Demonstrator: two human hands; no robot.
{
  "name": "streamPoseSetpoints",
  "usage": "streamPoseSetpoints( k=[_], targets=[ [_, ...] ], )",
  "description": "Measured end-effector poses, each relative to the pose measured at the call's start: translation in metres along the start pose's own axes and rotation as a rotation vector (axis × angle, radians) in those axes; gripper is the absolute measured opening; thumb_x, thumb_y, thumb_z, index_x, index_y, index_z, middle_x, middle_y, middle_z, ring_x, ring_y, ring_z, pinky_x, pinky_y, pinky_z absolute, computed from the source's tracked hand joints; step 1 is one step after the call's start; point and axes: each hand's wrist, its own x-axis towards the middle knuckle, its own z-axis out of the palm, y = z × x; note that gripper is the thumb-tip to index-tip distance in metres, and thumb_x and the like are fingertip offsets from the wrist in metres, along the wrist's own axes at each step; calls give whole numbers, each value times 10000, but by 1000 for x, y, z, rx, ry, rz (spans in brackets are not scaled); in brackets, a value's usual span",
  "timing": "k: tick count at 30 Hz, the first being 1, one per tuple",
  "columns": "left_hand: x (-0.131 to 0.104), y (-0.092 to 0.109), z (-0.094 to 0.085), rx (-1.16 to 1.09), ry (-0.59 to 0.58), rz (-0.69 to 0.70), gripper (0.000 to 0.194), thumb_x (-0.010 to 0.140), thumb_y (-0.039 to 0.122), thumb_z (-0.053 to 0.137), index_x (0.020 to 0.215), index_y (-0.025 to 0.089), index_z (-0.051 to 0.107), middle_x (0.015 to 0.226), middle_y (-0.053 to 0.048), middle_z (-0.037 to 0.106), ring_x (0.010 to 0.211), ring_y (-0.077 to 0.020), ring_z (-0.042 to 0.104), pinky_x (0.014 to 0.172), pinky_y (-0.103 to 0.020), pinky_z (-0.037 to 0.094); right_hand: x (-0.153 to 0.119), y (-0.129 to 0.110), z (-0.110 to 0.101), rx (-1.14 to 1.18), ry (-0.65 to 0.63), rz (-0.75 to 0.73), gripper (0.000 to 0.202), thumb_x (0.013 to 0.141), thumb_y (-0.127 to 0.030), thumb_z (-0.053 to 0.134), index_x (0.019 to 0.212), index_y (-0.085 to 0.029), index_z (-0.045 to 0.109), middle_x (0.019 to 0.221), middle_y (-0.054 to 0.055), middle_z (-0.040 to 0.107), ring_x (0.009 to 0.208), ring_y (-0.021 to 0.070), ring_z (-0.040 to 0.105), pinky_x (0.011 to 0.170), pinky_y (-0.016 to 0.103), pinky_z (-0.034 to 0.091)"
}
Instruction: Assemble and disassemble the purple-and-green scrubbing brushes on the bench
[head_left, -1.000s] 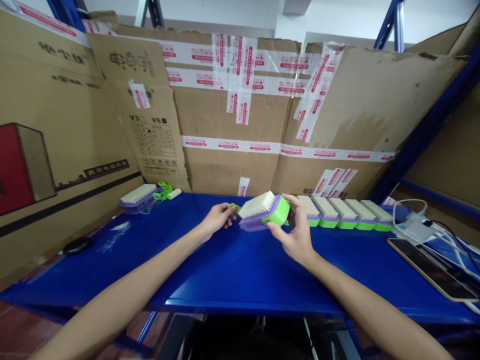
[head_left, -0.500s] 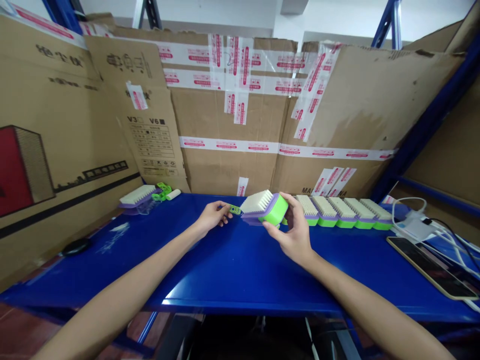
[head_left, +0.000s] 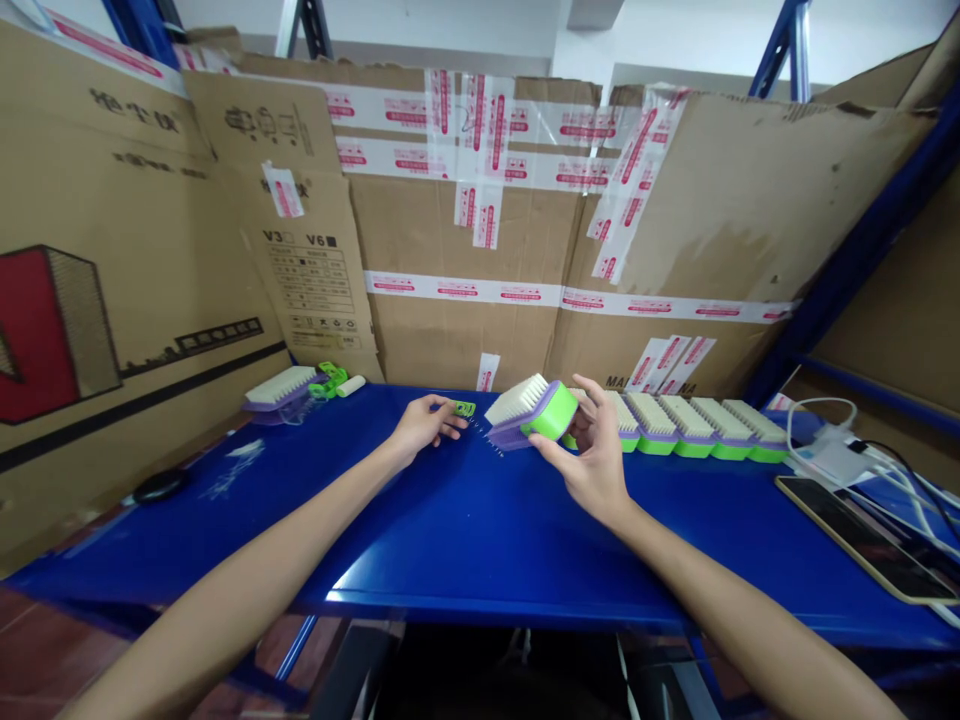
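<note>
The right hand (head_left: pixel 592 462) holds a brush (head_left: pixel 534 411) up over the middle of the blue desk (head_left: pixel 480 545), its grip closed about the bright green end, thumb on the near side and fingers on the far side. The brush is tilted, with its pale bristles facing upward and its purple layer below them. The left hand (head_left: pixel 426 432) is just beside it, its grip pinching a small green tag (head_left: pixel 465 409) between thumb and fingers. A thin, dotted strand (head_left: pixel 484 438) shows between the tag and the brush; whether it is tied to either, I cannot tell. To the right, a row of brushes (head_left: pixel 685 425) stands along the back of the desk, bristles up, the nearest partly hidden by the right hand. At the far right lie a phone (head_left: pixel 866 540) and a white charger (head_left: pixel 829 452) with cables. Near the back left corner are another brush (head_left: pixel 281 386), some green tags (head_left: pixel 328 378) and a short white roll (head_left: pixel 351 386), with a dark round object (head_left: pixel 160 486) nearer the front. Taped cardboard (head_left: pixel 465 240) rises behind the desk.
</note>
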Motion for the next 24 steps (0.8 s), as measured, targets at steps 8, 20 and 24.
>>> streamPoseSetpoints(
  k=[8,20,24],
  targets=[
    [2,-3,-3,69,-57,-1,472,1095,290,719,1524,126,612,1122,-179,873,738,-191,834,432,-185,360,2,2,3,-39,74,-30,749,953,-447,896,1528,-337,429,1480,154,628,1161,316,761,893,499,721],
    [-1,-14,-3,624,-96,429,488,1036,379,727,1505,248,725,1208,-75,868,992,-254,806,940,-386,624,1,3,4,-72,61,0,684,976,-438,850,1480,-323,402,1544,176,526,1115,302,761,806,473,739],
    [-6,-14,2,632,-287,551,431,1042,448,702,1418,249,775,1192,-72,858,1008,-258,809,979,-403,617,-4,6,7,-79,-22,4,692,995,-448,826,1500,-334,367,1525,166,550,1156,315,755,841,489,745]
  ],
)
